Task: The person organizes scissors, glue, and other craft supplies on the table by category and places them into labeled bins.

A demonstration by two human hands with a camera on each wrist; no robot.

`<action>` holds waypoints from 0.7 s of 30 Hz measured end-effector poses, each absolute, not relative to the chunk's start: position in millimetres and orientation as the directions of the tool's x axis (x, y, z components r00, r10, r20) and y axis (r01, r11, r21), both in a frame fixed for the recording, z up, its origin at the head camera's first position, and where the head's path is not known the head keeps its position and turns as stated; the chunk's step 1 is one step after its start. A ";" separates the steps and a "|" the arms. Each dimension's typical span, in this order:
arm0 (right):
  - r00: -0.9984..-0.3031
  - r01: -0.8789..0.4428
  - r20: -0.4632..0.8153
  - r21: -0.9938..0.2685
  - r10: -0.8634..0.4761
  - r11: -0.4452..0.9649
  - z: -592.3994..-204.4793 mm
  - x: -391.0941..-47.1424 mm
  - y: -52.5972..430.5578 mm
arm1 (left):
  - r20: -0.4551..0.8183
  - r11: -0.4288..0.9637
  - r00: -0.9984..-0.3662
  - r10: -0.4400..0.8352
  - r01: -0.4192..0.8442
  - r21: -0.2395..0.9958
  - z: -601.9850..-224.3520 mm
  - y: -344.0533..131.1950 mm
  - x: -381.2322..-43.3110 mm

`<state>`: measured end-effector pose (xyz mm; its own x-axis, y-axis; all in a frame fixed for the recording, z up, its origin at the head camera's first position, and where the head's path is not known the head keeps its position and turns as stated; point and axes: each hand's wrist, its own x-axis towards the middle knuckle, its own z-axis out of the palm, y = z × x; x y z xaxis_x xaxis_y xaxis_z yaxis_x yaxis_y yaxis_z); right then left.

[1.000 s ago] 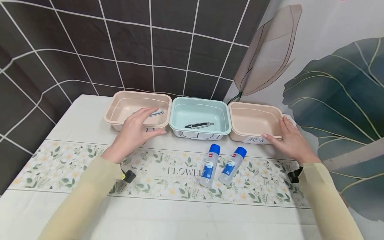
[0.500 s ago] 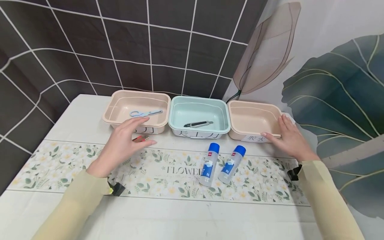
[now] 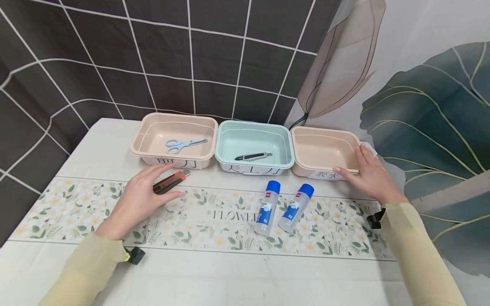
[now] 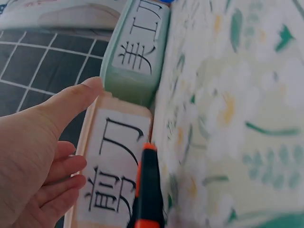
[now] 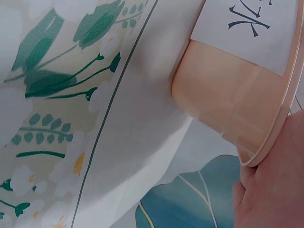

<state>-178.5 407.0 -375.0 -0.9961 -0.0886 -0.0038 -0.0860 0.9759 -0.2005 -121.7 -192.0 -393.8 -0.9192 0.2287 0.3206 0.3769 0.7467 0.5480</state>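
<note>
In the head view my left hand (image 3: 135, 199) is spread with thumb and fingers apart, around a red-and-black utility knife (image 3: 169, 182) lying in front of the left bin. The left wrist view shows the knife (image 4: 148, 190) separate from my hand (image 4: 38, 147). At the far right, my right hand (image 3: 375, 178) rests on the corner of a pink bin (image 3: 325, 131), fingers straight along its side and thumb at the front rim. Two clear glue bottles (image 3: 266, 208) with blue caps lie on the floral strip.
A pink bin (image 3: 174, 117) at left holds light-blue scissors (image 3: 183, 144). The light-blue middle bin (image 3: 254, 125) holds a black-and-grey utility knife (image 3: 253, 157). All three bins stand side by side with character labels, before a dark grid-patterned curtain (image 3: 160, 55).
My left hand has drawn back from over the left bin toward the lower left, bringing the scissors and the red-and-black utility knife into view. The right hand stays at its bin.
</note>
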 end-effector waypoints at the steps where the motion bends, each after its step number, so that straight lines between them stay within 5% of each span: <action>1: -0.996 -0.087 -0.003 -0.200 -0.089 0.976 -374.9 -178.5 406.9 | 0.316 0.751 -0.922 0.223 0.369 0.548 -395.5 -194.7 -121.2; 21: -0.996 -0.090 0.007 -0.196 -0.090 0.976 -375.0 -177.3 405.8 | 0.134 0.823 -0.964 0.232 0.268 0.501 -414.8 -224.5 -122.8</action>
